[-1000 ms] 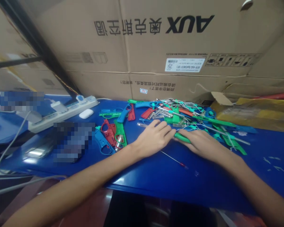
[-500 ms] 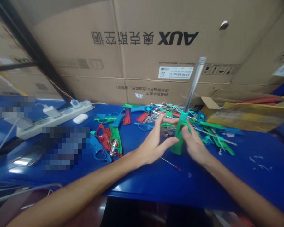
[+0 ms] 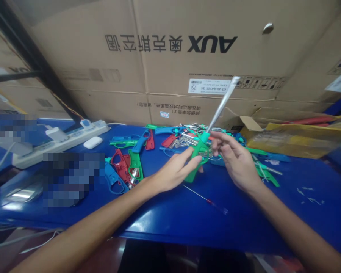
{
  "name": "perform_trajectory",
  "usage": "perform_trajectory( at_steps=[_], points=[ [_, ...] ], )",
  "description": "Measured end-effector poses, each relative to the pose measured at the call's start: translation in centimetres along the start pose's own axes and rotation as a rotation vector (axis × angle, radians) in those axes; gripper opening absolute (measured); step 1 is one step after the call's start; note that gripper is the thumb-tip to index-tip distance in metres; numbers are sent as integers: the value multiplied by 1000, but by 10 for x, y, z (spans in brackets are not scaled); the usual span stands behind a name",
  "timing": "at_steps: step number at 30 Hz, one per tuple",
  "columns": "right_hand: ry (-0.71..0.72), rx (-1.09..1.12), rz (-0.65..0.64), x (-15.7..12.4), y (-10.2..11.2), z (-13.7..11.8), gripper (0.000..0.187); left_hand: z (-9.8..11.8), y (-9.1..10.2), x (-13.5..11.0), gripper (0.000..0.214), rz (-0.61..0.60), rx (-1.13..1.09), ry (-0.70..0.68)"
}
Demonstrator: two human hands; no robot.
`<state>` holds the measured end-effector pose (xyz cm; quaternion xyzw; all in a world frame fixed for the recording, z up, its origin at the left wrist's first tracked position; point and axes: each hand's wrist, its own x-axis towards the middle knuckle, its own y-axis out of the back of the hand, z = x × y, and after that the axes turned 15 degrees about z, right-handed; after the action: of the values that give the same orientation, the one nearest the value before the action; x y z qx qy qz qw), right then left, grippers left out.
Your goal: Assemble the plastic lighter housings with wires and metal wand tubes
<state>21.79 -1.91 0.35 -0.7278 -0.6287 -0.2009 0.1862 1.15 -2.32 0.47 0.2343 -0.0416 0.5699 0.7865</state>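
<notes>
My left hand (image 3: 172, 172) grips the handle of a green plastic pistol-shaped tool (image 3: 198, 156) held above the blue table (image 3: 244, 220). A long silver metal tube (image 3: 223, 101) sticks up and to the right from the tool's top. My right hand (image 3: 235, 159) is at the tool's upper end, fingers curled and pinching near the tube's base. Behind both hands lies a heap of green, blue and red plastic handles and metal rods (image 3: 187, 138).
A thin wire with a red tip (image 3: 207, 200) lies on the table in front of my hands. Red, blue and green handles (image 3: 122, 170) sit at the left, beside a power strip (image 3: 59, 138) and a white earbud case (image 3: 93, 142). Cardboard boxes (image 3: 173, 57) wall the back.
The green tool was lifted from lying flat on the table and stood up. Now my left hand has taken its handle and the tube leans to the right.
</notes>
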Motion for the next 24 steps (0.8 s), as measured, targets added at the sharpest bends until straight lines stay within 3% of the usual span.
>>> perform_trajectory(
  at_steps=[5, 10, 13, 24],
  points=[
    [-128, 150, -48, 1, 3, 0, 27, -1, 3, -3, 31, -26, 49, -63],
    [-170, 210, -18, 0, 8, -4, 18, -2, 10, -3, 32, 14, 346, -310],
    [-213, 235, -13, 0, 7, -6, 20, -3, 12, -3, 33, 44, 459, -390],
    [-208, 154, -97, -1, 12, -3, 19, 3, 13, -5, 37, 17, 363, -322]
  ],
)
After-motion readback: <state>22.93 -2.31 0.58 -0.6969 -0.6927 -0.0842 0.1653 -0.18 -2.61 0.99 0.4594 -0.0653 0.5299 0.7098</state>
